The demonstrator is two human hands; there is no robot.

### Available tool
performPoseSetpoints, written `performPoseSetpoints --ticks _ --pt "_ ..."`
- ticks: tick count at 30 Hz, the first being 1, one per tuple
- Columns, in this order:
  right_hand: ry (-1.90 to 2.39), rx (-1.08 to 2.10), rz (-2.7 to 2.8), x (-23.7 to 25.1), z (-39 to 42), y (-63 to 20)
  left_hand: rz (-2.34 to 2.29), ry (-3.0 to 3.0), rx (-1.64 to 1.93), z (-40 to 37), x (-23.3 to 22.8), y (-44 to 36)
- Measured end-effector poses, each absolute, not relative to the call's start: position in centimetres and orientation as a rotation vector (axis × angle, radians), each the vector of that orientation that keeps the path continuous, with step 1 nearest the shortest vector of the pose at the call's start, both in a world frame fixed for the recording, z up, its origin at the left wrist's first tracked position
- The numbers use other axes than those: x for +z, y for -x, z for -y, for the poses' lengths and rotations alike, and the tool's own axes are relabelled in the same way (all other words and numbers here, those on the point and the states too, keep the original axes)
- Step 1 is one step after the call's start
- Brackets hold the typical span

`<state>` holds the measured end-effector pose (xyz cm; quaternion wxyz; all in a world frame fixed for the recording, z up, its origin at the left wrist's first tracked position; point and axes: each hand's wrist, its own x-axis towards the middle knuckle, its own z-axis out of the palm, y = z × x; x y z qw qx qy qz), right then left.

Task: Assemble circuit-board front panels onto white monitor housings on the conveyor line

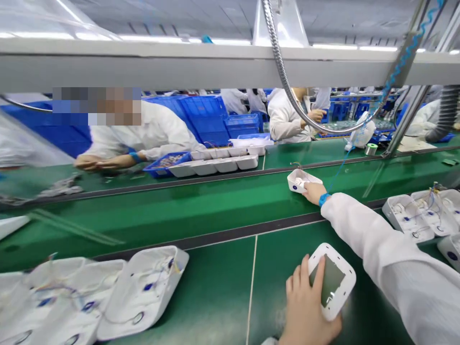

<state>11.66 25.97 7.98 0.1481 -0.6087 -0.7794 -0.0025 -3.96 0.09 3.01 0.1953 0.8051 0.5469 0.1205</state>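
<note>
We hold a white screen unit (332,280) flat on the near bench under the left hand (305,306), while the right hand (313,191) grips a white housing (300,180) on the far conveyor belt (179,211), likely a pick-up step requiring a lift back toward us.

We note open white housings (143,292) stacked at the near left of the green tabletop (215,297). Blue crates (206,117) stand beyond the conveyor (179,206). A co-worker's sleeve (161,136) rests opposite.
</note>
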Motion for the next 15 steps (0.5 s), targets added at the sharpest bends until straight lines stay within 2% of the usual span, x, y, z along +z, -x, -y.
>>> performPoseSetpoints --ticks 9,15 --pt "2.196 -0.098 1.981 2.8 -5.8 -20.6 -1.553 -2.535 0.557 -0.3 2.6 4.6" --pt "2.281 -0.121 1.798 2.4 -3.6 -24.5 -1.546 -2.600 0.518 -0.4 2.8 4.7"
